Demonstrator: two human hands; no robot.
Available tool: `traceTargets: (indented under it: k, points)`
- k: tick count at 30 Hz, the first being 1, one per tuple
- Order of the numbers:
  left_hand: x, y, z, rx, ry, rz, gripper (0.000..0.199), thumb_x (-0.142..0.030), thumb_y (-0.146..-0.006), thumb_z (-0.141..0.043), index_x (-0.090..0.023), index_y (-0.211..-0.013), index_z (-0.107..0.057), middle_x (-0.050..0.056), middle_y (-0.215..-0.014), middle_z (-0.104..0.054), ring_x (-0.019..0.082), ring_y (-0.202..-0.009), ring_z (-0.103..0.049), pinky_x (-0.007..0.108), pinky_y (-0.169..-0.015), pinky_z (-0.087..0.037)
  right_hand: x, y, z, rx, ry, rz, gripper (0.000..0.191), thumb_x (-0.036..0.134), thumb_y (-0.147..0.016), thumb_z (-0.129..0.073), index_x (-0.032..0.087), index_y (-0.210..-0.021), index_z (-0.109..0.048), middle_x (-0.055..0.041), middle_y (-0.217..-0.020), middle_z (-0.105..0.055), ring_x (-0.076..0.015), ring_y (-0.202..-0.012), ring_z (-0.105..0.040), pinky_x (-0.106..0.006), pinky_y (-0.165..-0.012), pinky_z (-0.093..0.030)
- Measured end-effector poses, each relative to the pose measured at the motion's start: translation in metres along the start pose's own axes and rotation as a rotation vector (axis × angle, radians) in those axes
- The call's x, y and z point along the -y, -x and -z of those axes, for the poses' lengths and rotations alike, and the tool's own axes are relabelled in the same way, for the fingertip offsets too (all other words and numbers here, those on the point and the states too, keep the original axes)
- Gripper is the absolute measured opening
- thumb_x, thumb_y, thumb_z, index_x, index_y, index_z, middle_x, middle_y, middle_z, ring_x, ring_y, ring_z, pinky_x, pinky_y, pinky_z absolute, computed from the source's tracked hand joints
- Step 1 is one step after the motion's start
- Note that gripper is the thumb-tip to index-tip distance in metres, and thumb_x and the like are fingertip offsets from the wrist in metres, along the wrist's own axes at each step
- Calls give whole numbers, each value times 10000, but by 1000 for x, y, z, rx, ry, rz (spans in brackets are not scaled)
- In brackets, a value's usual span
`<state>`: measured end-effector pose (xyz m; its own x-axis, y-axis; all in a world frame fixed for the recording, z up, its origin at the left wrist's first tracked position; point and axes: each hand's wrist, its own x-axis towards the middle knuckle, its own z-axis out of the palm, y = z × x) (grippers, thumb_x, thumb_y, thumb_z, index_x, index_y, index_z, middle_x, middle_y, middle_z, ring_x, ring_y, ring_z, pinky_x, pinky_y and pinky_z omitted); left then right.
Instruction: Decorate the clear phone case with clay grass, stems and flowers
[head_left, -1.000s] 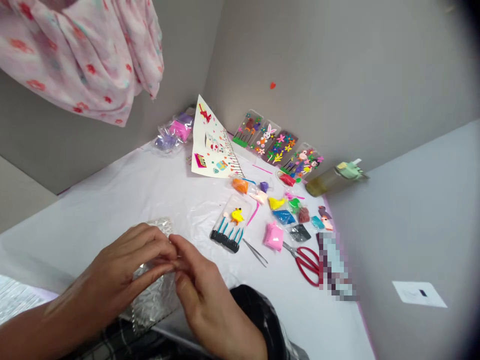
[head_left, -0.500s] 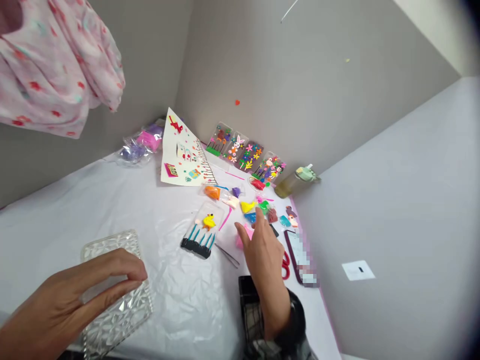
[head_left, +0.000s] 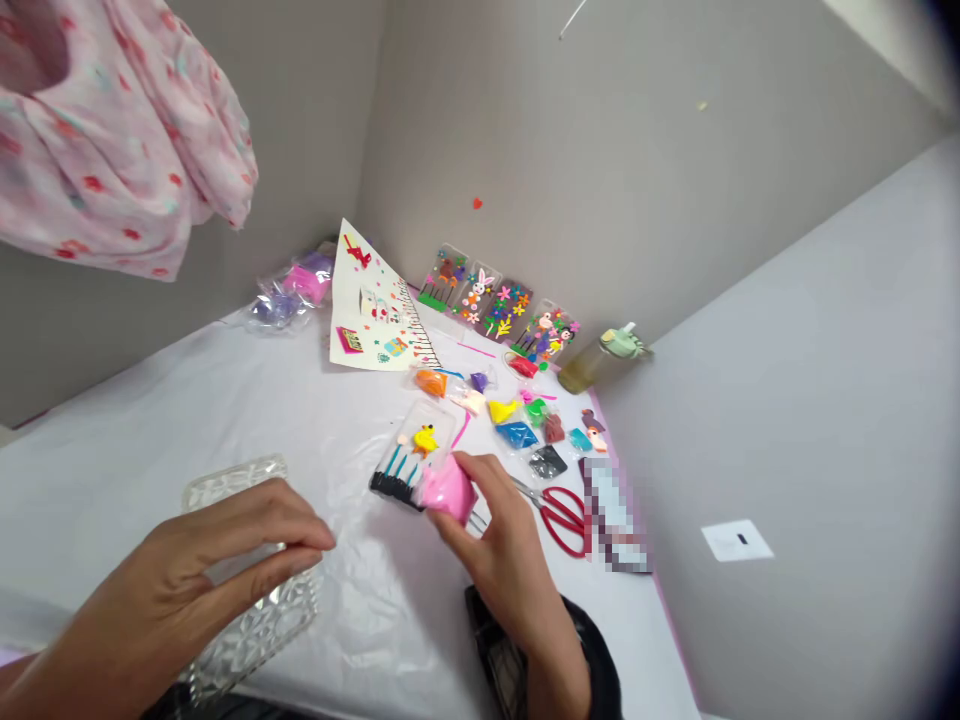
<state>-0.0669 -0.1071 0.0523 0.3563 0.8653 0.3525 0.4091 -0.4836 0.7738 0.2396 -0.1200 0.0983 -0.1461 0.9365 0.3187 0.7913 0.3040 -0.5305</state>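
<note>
My right hand (head_left: 499, 530) is closed round a packet of pink clay (head_left: 448, 490), lifted over the table. Behind that packet lies a clear phone case (head_left: 433, 415) with a yellow clay duck (head_left: 425, 440), blue stems and a black clay base; the packet hides part of it. The tips of tweezers (head_left: 477, 521) show beside the packet. My left hand (head_left: 240, 550) hovers above a clear textured tray (head_left: 244, 640), thumb and fingers pinched together. Whatever is between those fingertips, if anything, is too small to make out.
Several clay packets, such as a blue one (head_left: 517, 434) and a black one (head_left: 548, 461), lie near red-handled scissors (head_left: 564, 520). A phone (head_left: 611, 500) rests at the right edge. A bottle (head_left: 600, 360), decorated cases (head_left: 480, 290) and a decorated sheet (head_left: 367, 310) stand along the wall.
My right hand has taken hold of the pink clay packet and brought it left and toward me, in front of the phone case. My left hand stays pinched and sits slightly farther right in view.
</note>
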Motion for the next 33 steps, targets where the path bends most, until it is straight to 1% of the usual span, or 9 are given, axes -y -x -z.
traceTargets:
  k: [3, 6, 15, 19, 24, 25, 27, 30, 33]
  points:
    - [-14, -8, -1, -44, 93, -13, 149, -385, -1075, -690, -370, -1059, -838, -39, -993, -856, 179, -920, -833, 190, -847, -650, 27, 10, -7, 84, -129, 67, 439, 140, -994, -813, 244, -1406, -701, -79, -1218, -794, -258, -1109, -776, -384, -980, -671]
    - [-24, -17, -2, -67, 90, -85, 155, -267, -1034, -711, -365, -1074, -824, -71, -945, -845, 136, -851, -825, 136, -803, -628, 41, 15, -17, 141, -147, 103, 509, 86, -955, -841, 244, -1415, -691, -84, -1253, -796, -268, -1131, -771, -400, -999, -667]
    - [-20, -13, 1, 78, 85, -48, 189, -278, -1072, -650, -318, -1074, -835, -18, -1015, -853, 169, -919, -816, 170, -853, -633, 41, 17, -30, 117, -79, 182, 505, 113, -963, -850, 237, -1420, -673, -111, -1249, -800, -301, -1107, -771, -438, -964, -678]
    - [-18, -11, 0, 93, 19, -101, 200, -233, -1084, -612, -305, -1063, -797, -16, -984, -816, 161, -881, -785, 184, -818, -623, 47, 18, -30, 109, -25, 203, 493, 102, -958, -840, 207, -1417, -691, -140, -1239, -795, -323, -1106, -769, -458, -961, -685]
    - [-22, -17, 6, 4, 74, -15, 199, -254, -1056, -613, -273, -918, -756, -23, -859, -781, 153, -775, -764, 189, -728, -628, 61, 16, -9, 325, -222, 180, 374, 233, -1011, -867, 260, -1372, -770, -69, -1186, -830, -258, -1073, -815, -356, -965, -698]
    - [-21, -16, 8, -17, 109, 26, 196, -283, -1053, -631, -273, -903, -756, -24, -843, -781, 154, -766, -768, 189, -719, -636, 59, 16, -3, 345, -281, 170, 350, 289, -1027, -866, 288, -1366, -783, -46, -1166, -844, -240, -1061, -827, -330, -958, -699]
    - [-15, -11, 12, -30, 196, 109, 183, -357, -1051, -679, -280, -917, -777, -22, -850, -797, 161, -776, -791, 188, -718, -661, 45, 15, 7, 234, -283, 106, 358, 421, -1047, -848, 299, -1378, -787, -58, -1202, -870, -254, -1087, -842, -342, -961, -705]
    - [1, 5, 13, 2, 357, 252, 155, -424, -1065, -712, -313, -1050, -819, -18, -926, -840, 174, -806, -834, 197, -738, -701, 2, 15, 16, -73, -40, -115, 513, 583, -1089, -735, 239, -1470, -742, -163, -1383, -846, -349, -1221, -832, -504, -1055, -691]
    - [16, 21, 9, 30, 516, 388, 185, -460, -1083, -711, -339, -1114, -848, -5, -958, -865, 182, -815, -854, 219, -763, -725, -46, 16, 16, -185, 208, -248, 652, 713, -1110, -582, 169, -1423, -762, -231, -1356, -840, -418, -1203, -824, -607, -1015, -679]
